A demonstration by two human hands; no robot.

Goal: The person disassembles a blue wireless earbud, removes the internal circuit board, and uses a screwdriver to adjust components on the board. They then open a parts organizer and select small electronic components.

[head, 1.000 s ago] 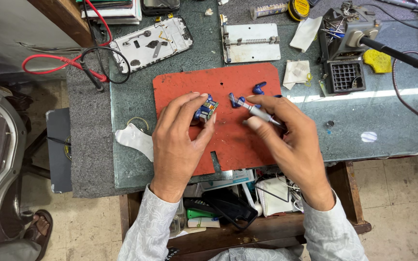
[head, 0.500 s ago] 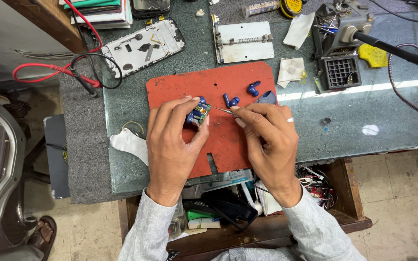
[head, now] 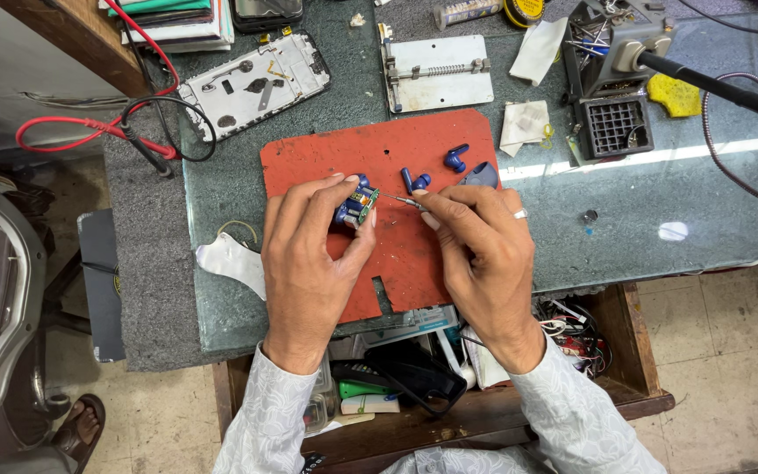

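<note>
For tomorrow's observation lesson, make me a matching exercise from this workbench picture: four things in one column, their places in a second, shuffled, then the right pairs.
Things
1. small blue part with a circuit board
2. thin metal tool
3. phone frame
4. yellow sponge

Places
A. far right, beside the black grid stand
B. in the right hand
C. by the red and black leads, beyond the red mat
D. in the left hand

Pairs: 1-D, 2-B, 3-C, 4-A
</note>
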